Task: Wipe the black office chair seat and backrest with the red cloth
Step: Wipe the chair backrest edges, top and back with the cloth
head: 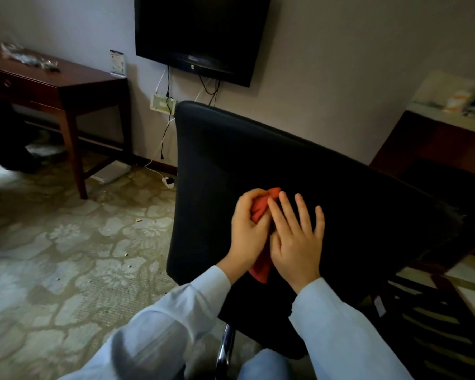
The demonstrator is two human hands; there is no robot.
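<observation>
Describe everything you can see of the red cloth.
The red cloth is soft orange-red fabric, bunched and crumpled, not spread. The left hand grips its middle with curled fingers; one wad pokes out above the fist and a loose tail hangs below near the wrist. The right hand, fingers straight, lies against its right side. It is held over the black office chair; whether it presses on the padding cannot be told.

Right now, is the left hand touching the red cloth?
Touching: the head view shows the left hand gripping the bunched red cloth, fingers curled round it.
</observation>
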